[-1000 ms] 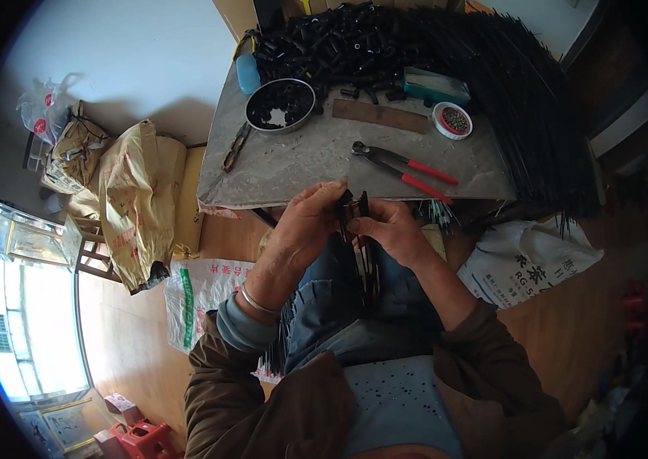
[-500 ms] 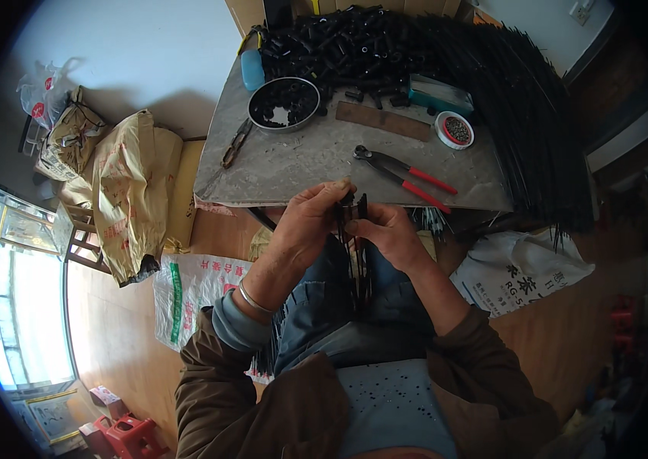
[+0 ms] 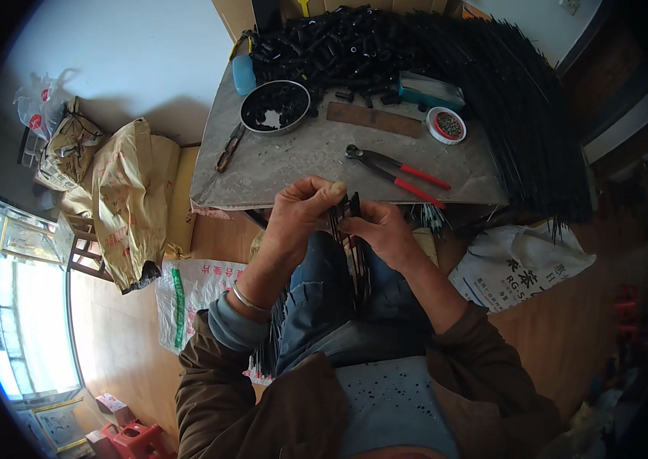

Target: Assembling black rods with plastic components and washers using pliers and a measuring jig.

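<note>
Left fingers [image 3: 329,194] and right fingers [image 3: 360,224] hold thin black strips [image 3: 358,268].

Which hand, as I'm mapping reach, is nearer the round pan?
Left. In the picture, the left hand is below the pan and slightly to its right; the right hand is lower and much farther right.

It looked like a small workshop in a homelike room: a worn grey table [image 3: 293,164] bore heaped short black tubular parts [image 3: 339,42], long thin black rods [image 3: 523,115] and red-handled metal pincers [image 3: 421,174], above brown wood-look flooring [image 3: 538,336].
</note>
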Demonstrator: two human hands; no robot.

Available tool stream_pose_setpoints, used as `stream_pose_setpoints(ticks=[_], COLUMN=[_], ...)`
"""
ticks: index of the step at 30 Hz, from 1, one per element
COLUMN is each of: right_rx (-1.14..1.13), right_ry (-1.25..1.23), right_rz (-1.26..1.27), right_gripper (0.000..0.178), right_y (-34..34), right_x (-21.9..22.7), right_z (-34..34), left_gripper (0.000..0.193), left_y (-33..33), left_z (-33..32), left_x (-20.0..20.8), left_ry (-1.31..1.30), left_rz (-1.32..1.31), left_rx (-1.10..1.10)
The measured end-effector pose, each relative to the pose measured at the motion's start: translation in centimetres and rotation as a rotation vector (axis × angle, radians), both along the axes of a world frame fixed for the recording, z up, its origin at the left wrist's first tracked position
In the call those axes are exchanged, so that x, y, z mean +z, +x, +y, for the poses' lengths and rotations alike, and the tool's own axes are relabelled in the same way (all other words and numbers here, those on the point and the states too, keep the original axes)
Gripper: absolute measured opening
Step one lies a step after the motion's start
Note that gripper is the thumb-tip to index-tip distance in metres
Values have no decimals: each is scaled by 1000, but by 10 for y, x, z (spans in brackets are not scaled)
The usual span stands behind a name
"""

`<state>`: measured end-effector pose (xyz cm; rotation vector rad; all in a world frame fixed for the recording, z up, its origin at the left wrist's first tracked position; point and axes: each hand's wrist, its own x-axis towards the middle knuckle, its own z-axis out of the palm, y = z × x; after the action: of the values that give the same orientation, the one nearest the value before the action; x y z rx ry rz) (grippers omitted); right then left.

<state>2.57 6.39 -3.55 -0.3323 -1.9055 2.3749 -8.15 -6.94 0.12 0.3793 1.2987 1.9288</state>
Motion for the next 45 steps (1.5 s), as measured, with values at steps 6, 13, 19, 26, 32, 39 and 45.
stream_pose_setpoints(ticks=[6, 13, 19, 26, 32, 39, 45], right_rx=[-30, -69, -129, -157, -85, 124, -132], right_ry=[-9, -38, 328, 234, 19, -187, 127], right_rz=[15, 20, 118, 84, 109, 20, 32], right_gripper=[11, 13, 17, 14, 13, 16, 19], right_y=[2, 6, 12, 12, 14, 17, 2], right_x=[-1, 7, 5, 10, 4, 9, 9], right_z=[2, 2, -5, -4, 3, 10, -3], left_gripper=[14, 24, 25, 26, 26, 32, 31], left_y=[2, 12, 13, 24, 26, 22, 37], left_z=[-4, -3, -5, -4, -8, -4, 13], left_x=[9, -2, -4, -2, -7, -10, -20], left_ry=[-34, 8, 4, 35, 112, 250, 23], left_rz=[52, 308, 220, 252, 219, 213, 177], left_rx=[-48, 29, 18, 49, -30, -207, 259])
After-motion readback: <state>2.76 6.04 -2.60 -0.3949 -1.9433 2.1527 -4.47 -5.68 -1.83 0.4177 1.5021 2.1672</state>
